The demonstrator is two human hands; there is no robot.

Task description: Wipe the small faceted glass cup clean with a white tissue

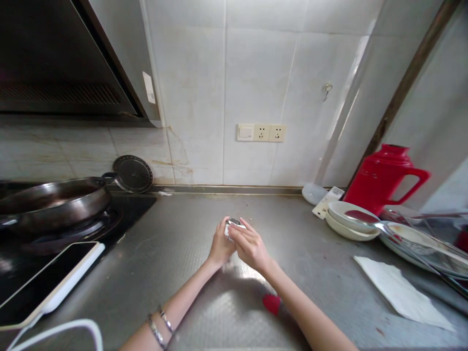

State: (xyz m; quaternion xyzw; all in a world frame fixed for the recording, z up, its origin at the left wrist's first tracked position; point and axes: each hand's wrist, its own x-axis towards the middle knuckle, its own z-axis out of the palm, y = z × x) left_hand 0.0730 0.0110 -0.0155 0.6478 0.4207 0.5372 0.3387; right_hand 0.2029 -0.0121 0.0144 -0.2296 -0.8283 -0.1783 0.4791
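Both of my hands meet above the middle of the steel counter [175,253]. My left hand [221,247] is wrapped around a small object with a dark grey top [233,222]; its kind I cannot make out. A white piece, perhaps paper or tissue [227,230], shows beside that top, under the fingers of my right hand [253,247]. These right fingers are closed and press against the white piece. Most of what lies between the hands is hidden. Below my right forearm, a red rounded thing [271,303] on the counter is partly covered.
Left, a wide pan [54,204] sits on the black stove, with a phone-like device [54,282] and white cable in front. Right are a red thermos jug [380,178], stacked bowls [351,229], a spoon across them, plates [431,243] and a white paper sheet [402,290].
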